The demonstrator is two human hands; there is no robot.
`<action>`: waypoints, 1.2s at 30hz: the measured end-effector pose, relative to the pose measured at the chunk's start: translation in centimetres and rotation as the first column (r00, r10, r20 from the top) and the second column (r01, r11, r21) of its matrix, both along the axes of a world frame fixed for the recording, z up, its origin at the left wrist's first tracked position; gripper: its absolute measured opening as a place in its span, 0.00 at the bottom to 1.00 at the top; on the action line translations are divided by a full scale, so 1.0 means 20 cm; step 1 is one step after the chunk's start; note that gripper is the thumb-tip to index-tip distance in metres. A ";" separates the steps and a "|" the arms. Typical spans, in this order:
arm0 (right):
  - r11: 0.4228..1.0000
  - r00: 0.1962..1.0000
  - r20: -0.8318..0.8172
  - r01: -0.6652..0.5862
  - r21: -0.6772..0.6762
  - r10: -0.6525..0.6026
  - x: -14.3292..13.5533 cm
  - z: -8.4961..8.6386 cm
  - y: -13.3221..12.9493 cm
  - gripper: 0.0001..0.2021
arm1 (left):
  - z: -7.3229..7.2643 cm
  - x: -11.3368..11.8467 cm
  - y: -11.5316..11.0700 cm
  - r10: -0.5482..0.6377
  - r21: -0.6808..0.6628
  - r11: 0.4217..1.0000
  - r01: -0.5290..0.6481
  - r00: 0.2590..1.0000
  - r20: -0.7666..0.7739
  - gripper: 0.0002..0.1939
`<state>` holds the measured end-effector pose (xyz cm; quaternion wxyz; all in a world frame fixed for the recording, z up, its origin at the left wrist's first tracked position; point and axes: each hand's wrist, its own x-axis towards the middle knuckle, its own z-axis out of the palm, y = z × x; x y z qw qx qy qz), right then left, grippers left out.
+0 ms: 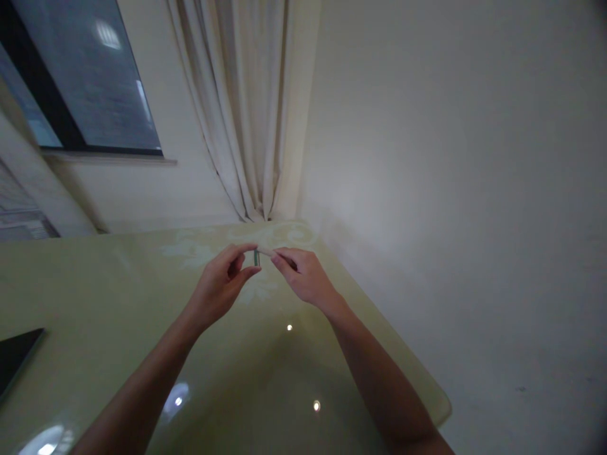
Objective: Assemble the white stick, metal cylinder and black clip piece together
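Observation:
Above the far part of the table, my left hand (222,281) holds a small upright piece with a green edge (257,258) between thumb and index finger. The finger is on its top end and the thumb at its bottom. My right hand (306,275) pinches a short, pale, flat strip (265,251) between thumb and fingertips. The strip reaches left to the top of the green-edged piece and seems to touch it. Both are too small for me to tell their kind, or whether they are joined.
The glossy pale green table (118,303) has its right edge along the plain wall (450,189). A dark flat object (19,354) lies at the left. Behind the table hang a long curtain (246,114) and a dark-framed window (109,76). Lamp reflections shine on the tabletop.

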<state>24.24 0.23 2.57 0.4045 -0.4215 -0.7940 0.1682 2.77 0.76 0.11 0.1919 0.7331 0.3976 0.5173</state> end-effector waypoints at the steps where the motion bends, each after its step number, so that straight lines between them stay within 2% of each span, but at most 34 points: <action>1: 1.000 1.000 -0.005 0.012 0.004 -0.012 0.00 0.00 0.00 0.14 | 0.00 0.00 0.00 -0.003 -0.008 1.000 0.003 1.000 0.005 0.18; 7: 0.999 0.999 -0.012 -0.053 0.001 0.053 0.00 0.00 0.00 0.15 | 0.00 0.01 0.00 -0.005 -0.008 1.000 0.005 1.000 -0.001 0.19; 12: 1.000 1.000 -0.013 0.018 -0.003 -0.018 0.01 0.01 0.00 0.15 | 0.01 0.00 0.00 -0.002 0.000 1.000 0.002 1.000 -0.010 0.18; 17: 0.999 0.999 -0.005 -0.038 -0.009 0.038 0.00 0.01 0.00 0.15 | 0.01 0.01 -0.01 0.000 -0.007 1.000 0.000 1.000 -0.008 0.18; 22: 0.999 0.999 0.018 0.037 0.001 -0.037 0.01 -0.01 0.01 0.16 | 0.00 0.01 0.00 0.003 -0.005 1.000 -0.003 1.000 -0.009 0.17; 27: 0.999 0.999 -0.014 -0.049 -0.014 0.049 0.00 -0.01 0.01 0.15 | 0.01 0.01 0.00 0.004 -0.002 1.000 -0.005 1.000 -0.015 0.18; 32: 1.000 1.000 -0.013 0.017 -0.018 -0.017 0.01 -0.02 0.01 0.15 | 0.01 0.01 -0.01 0.012 -0.011 1.000 -0.012 1.000 -0.025 0.17; 36: 1.000 0.999 -0.043 -0.023 -0.006 0.022 0.00 -0.01 0.00 0.16 | 0.00 0.01 -0.01 -0.001 -0.013 1.000 0.001 1.000 -0.005 0.18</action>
